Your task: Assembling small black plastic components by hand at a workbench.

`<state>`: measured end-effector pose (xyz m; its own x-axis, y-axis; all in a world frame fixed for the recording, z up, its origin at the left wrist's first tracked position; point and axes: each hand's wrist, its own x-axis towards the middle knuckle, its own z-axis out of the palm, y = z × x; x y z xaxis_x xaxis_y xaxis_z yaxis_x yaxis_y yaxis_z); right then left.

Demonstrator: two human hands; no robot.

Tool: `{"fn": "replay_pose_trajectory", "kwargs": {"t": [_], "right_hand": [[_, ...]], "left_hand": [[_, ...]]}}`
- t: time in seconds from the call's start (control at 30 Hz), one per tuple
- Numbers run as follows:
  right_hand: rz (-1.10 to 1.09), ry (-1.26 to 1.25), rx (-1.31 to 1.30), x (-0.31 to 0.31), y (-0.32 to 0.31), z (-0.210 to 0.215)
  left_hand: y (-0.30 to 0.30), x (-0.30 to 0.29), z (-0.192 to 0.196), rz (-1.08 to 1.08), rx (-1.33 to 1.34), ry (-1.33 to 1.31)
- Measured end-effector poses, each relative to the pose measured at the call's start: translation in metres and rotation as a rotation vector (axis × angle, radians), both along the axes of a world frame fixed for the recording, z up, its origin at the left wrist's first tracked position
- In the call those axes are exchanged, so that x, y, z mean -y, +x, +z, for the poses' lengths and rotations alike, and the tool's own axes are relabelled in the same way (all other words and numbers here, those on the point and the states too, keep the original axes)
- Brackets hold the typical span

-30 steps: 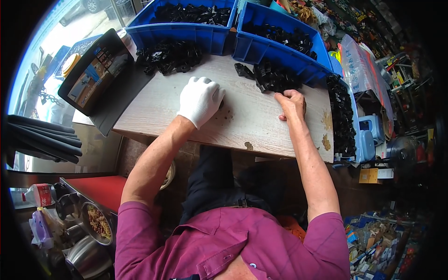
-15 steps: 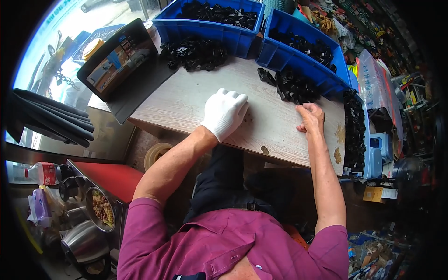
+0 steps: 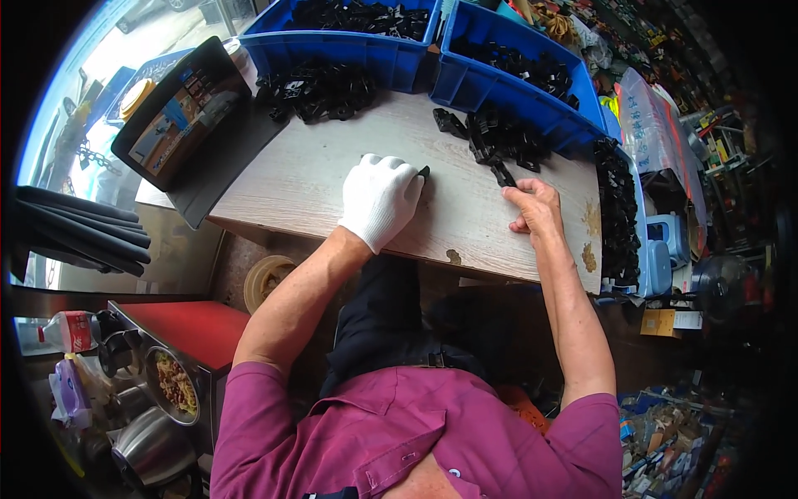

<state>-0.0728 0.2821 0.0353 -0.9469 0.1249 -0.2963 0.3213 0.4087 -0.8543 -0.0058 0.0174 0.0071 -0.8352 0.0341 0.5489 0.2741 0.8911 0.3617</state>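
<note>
My left hand (image 3: 379,200), in a white knitted glove, is closed above the pale wooden table (image 3: 291,179). A small black piece (image 3: 425,172) sticks out beside its curled fingers; most of it is hidden. My bare right hand (image 3: 537,206) pinches a black plastic part (image 3: 503,174) between thumb and fingers. That part lies at the near edge of a loose pile of black plastic parts (image 3: 499,137). Another heap of similar black parts (image 3: 320,93) rests farther left on the table.
Two blue bins, one at the back left (image 3: 332,56) and one at the back right (image 3: 459,81), hold more black parts. A tablet (image 3: 179,116) leans at the left. More black parts (image 3: 617,216) fill a container along the right edge. Below left stands a red-topped cabinet (image 3: 187,328).
A black part now shows between my right fingers, at the pile's edge. A black tip has come into sight beside my gloved left hand. The whole view has shifted slightly.
</note>
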Motion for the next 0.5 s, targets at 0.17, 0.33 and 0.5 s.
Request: {"fn": "replay_pose_trajectory", "kwargs": {"t": [0.17,0.33,0.5], "right_hand": [[0.002,0.036,-0.039,0.007,0.000,0.000],[0.016,0.117,-0.089,0.009,-0.005,-0.007],[0.022,0.123,-0.105,0.006,-0.003,-0.008]], "left_hand": [[-0.004,-0.009,0.000,-0.027,-0.020,0.042],[-0.004,-0.022,0.003,-0.066,-0.005,-0.006],[-0.004,-0.023,0.002,-0.138,0.014,-0.003]]}}
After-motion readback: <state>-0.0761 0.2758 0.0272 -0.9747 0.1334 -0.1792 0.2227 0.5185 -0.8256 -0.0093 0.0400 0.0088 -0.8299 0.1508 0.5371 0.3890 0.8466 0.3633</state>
